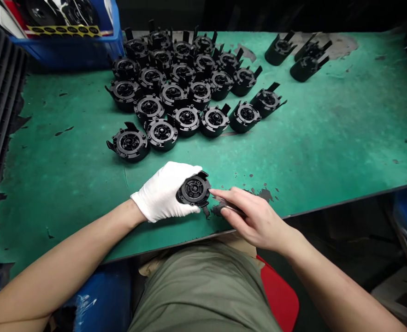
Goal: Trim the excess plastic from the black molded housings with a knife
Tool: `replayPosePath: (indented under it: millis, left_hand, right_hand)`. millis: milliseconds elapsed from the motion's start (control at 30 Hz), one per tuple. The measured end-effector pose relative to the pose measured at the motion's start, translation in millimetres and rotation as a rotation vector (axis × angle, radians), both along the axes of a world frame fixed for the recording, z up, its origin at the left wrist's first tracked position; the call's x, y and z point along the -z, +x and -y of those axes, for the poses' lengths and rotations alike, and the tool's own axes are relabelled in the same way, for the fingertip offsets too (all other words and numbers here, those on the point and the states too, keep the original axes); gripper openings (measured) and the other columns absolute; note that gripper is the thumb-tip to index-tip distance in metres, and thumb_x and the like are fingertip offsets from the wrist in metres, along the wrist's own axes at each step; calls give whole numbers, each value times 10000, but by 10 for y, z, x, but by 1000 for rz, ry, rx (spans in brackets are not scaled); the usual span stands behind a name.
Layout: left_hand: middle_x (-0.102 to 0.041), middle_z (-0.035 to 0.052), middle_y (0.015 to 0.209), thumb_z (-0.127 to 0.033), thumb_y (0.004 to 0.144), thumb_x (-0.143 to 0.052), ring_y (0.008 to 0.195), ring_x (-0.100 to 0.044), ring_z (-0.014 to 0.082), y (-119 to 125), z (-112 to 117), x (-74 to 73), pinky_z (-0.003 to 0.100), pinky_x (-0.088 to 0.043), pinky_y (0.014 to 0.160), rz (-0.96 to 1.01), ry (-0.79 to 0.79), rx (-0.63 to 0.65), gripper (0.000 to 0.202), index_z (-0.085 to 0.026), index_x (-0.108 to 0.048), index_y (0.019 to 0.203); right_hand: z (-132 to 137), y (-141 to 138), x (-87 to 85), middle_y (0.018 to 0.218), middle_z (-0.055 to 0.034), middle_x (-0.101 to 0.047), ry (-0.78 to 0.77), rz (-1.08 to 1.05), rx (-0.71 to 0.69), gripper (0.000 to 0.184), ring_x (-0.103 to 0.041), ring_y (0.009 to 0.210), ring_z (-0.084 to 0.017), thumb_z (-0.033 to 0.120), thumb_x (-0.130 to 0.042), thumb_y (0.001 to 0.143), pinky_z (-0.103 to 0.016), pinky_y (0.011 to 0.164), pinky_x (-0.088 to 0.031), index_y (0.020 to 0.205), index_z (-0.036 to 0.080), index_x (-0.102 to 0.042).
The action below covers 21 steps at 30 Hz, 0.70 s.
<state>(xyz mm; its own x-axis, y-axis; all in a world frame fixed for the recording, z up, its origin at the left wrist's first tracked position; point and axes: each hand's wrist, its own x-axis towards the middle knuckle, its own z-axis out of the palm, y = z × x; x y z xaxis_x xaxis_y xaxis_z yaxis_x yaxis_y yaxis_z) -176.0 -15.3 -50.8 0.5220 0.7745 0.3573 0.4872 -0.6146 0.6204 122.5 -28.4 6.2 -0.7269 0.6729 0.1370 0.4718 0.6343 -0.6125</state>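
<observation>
Left hand (168, 191), in a white glove, curled partway round a black part (194, 189), digits on the far & near sides, ribbed round face up, right rim left bare. Part's close to the front edge of the green bench (327, 143); can't tell if it's resting there or lifted a touch. Right hand (255, 214), no glove, half closed, pinching a thin item (231, 206) w/ thumb & fingers, too dark to ID, index fingertip (213, 191) right at the rim, looks like contact.

So, what could go wrong? Slip's the big one IMO: smooth plastic, cloth glove, push coming from the right; if the left grip's loose, part could twist or skid. Bare index is the exposed bit: if that thin item has a sharp edge (can't tell), a skid off the rim could nick skin. Then the prong (206, 211) poking out on the near side: sideways pressure poss bends or snaps it, esp if the right thumb catches it. Bench edge is near too, so a dropped part might roll to the floor.

Beyond the hands, a crowd of similar parts (162, 132), packed tight, some touching, prongs up; a careless far swing could tip one, e.g. the nearest one at left (130, 143), w/ knock-on b/c they're so close
</observation>
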Motion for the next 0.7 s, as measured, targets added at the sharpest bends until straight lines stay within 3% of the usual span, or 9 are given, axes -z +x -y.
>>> replayPosePath:
  millis: [167,300,433,567,633,700]
  left_hand:
    - [-748,167,1408,-614,818,-914,1311,-735,387,26,-23,-24,530,-577,1172,2,-23,4,863,-199,-589,1502]
    - [-745,162,1405,-598,818,-922,1309,-730,384,32,-37,-15,523,-574,1176,19,-31,-10,847,-195,-599,1489]
    - [-716,176,1445,-586,812,-929,1346,-701,396,8,-20,19,537,-559,1196,5,-46,-45,891,-186,-569,1523]
    - [-660,224,1519,-549,741,-983,1394,-664,439,26,-4,9,570,-563,1185,-70,-39,-49,1121,-160,-438,1640]
    - [-663,236,1512,-584,682,-1021,1372,-675,458,70,-23,2,587,-586,1146,-110,-65,-51,1260,-153,-381,1678]
    - [-700,215,1459,-606,652,-1034,1319,-707,456,120,-53,15,592,-606,1113,-125,-98,-52,1247,-167,-428,1649]
  right_hand:
    - [-430,-96,35,1068,-55,-760,-92,41,-154,411,-709,881,-178,64,-491,953,-287,779,-536,1277,195,-708]
    - [-693,-46,17,1038,-48,-738,-35,154,-226,398,-685,822,-179,87,-509,936,-290,723,-500,1250,204,-724]
    - [-639,-9,39,1039,-60,-722,131,151,-136,445,-663,814,-185,97,-495,976,-300,718,-493,1372,186,-678]
    - [-459,-66,84,1078,-63,-737,127,142,-76,438,-698,884,-196,107,-474,1011,-306,750,-512,1407,193,-640]
    - [-395,-117,117,1104,-68,-756,105,179,-40,376,-716,902,-204,123,-484,1013,-310,745,-513,1344,199,-645]
    - [-374,-163,156,1068,-61,-769,87,175,-11,288,-718,871,-201,124,-502,991,-307,734,-514,1218,209,-656]
